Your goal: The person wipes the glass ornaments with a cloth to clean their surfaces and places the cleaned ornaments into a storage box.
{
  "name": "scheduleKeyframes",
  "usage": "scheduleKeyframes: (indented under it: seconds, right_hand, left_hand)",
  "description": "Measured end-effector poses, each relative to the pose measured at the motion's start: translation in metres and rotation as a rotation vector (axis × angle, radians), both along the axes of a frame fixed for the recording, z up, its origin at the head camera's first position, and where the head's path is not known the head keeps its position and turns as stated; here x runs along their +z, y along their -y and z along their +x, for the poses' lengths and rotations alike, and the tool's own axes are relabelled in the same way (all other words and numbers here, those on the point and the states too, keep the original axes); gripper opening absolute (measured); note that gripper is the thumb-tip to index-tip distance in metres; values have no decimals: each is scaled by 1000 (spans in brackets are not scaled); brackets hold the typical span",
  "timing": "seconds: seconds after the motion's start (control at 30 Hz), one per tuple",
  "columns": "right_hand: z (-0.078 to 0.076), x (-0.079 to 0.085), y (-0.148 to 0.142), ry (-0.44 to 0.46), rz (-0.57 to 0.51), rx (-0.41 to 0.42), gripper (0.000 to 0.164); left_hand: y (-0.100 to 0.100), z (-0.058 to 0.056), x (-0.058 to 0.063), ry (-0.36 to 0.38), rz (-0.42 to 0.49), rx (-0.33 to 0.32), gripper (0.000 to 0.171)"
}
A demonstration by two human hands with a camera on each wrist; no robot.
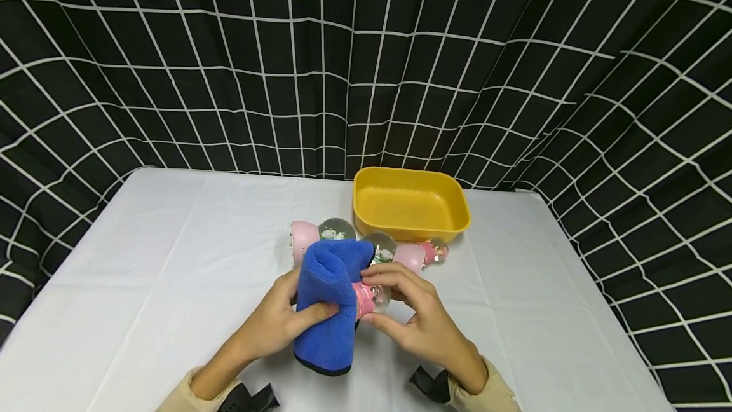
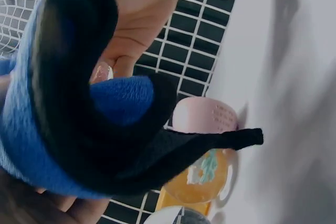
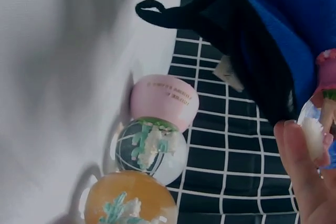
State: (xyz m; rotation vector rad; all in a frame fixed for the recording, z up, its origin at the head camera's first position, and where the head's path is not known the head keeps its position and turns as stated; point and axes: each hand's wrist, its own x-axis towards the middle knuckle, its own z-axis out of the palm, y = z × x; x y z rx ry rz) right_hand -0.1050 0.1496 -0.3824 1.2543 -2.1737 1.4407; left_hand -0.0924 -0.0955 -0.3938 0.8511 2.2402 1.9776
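A blue cloth [image 1: 328, 342] with black edging is wrapped around the pink base of a small snow globe [image 1: 377, 299]. My left hand [image 1: 286, 320] grips the cloth from the left, thumb lying across its front. From the right, my right hand [image 1: 420, 320] holds the globe's clear dome between thumb and fingers. Most of the base is hidden inside the cloth. Just beyond the hands lie a snow globe with a pink base [image 1: 304, 238] on the left and another globe [image 1: 409, 256] on the right, their domes facing each other.
Behind the globes stands a yellow plastic bin [image 1: 464, 215], close to the back edge of the white-covered table [image 1: 189, 240]. A smaller pink globe [image 1: 437, 251] lies at the bin's front right. Black curtain [image 1: 257, 81] with a white grid surrounds the table's back and sides.
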Motion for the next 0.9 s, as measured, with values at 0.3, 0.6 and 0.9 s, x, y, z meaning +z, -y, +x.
scheduleKeyframes:
  seconds: [0.3,0.6,0.9]
  right_hand:
    - [1,1,-2,74,-2,-11,48]
    - [-2,0,-2,15,-41,-39,49]
    - [-3,-2,-1,-5,-64,-45,46]
  left_hand:
    - [7,-3,2,7,28,114,43]
    - [17,-7,5,-49,31,58,52]
    - [19,-10,3,-100,-17,-1,52]
